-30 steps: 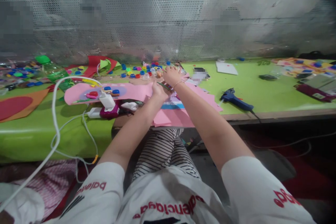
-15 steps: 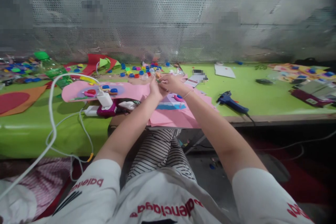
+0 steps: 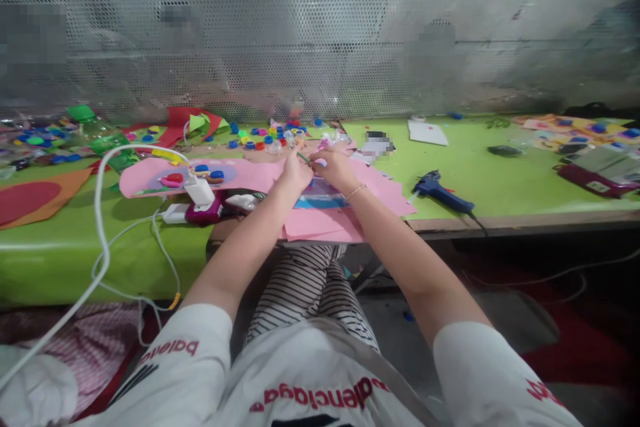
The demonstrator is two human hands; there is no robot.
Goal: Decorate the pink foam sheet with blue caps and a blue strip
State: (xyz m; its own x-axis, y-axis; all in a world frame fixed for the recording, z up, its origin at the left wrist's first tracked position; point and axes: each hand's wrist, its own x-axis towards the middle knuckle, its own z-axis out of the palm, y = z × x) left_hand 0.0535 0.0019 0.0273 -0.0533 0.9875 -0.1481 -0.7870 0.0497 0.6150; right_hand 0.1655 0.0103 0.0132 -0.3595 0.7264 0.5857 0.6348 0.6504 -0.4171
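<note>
Over the pink paper craft sheet (image 3: 385, 193), my two hands are close together. A thin, short green strip (image 3: 303, 157) sticks out from the fingers of my left hand (image 3: 299, 172), which is closed around it. My right hand (image 3: 334, 167) has its fingers bent and pinched at the strip's right end. What the strip is made of is too small to tell. Below the hands, a blue painted band (image 3: 320, 202) shows on the pink sheet. The fingers and wrists hide part of the picture and the caps on it.
To the right lies a blue glue gun (image 3: 443, 195) with its cord over the table edge. A purple power strip (image 3: 205, 208) with white chargers and a looping white cable (image 3: 103, 213) is on the left. Loose bottle caps (image 3: 260, 145) and a green bottle (image 3: 103, 137) stand behind.
My hands have drawn slightly apart, and more of the green strip shows between them. My right hand has shifted a little down and right; the view has moved slightly.
</note>
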